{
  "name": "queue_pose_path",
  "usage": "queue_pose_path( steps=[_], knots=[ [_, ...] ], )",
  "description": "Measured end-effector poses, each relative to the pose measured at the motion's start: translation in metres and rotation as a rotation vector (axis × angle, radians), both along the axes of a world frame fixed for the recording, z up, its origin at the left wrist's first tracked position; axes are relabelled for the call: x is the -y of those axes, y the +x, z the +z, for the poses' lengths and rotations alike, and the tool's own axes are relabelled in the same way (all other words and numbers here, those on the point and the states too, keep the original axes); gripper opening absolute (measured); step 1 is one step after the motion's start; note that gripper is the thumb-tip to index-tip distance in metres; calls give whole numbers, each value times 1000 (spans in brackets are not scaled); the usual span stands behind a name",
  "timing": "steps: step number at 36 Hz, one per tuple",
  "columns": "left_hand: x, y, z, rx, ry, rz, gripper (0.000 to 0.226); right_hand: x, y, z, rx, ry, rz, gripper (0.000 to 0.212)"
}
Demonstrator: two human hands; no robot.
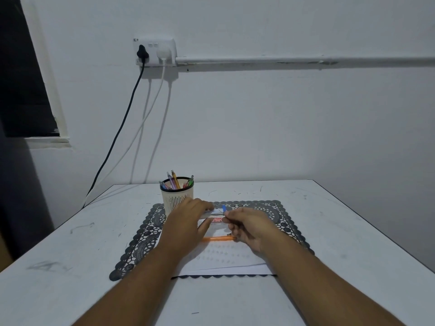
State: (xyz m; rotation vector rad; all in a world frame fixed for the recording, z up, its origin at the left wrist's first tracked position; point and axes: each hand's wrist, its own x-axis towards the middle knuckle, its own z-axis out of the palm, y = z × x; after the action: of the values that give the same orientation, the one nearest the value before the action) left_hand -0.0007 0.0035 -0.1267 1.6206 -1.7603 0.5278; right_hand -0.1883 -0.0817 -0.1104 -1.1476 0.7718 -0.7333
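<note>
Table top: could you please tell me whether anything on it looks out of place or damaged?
Mild oddities only: an orange pen lies loose on the paper, outside the pen holder, and grey scuffs mark the table.

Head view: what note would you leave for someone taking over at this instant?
The left grip holds the clear packet with a red label, above the placemat.
The right grip pinches a blue-tipped pen at the packet's edge.
The orange pen lies on the paper sheet; the pen cup stands behind the left grip.
Done: orange pen is out on the sheet.
Left: probably work the blue-tipped pen free of, or into, the packet; which cannot be told.
</note>
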Motion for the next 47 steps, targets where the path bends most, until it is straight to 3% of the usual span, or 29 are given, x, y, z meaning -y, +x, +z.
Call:
queue_pose_path(
  steps=[16, 47],
  knots=[
    [-2, -7, -1, -65, 93, 70, 30, -3, 9, -5, -75, -337, -119, 3],
    [-10, -15, 4, -161, 106, 107, 33, -6, 11, -1, 39, -316, -151, 5]
  ],
)
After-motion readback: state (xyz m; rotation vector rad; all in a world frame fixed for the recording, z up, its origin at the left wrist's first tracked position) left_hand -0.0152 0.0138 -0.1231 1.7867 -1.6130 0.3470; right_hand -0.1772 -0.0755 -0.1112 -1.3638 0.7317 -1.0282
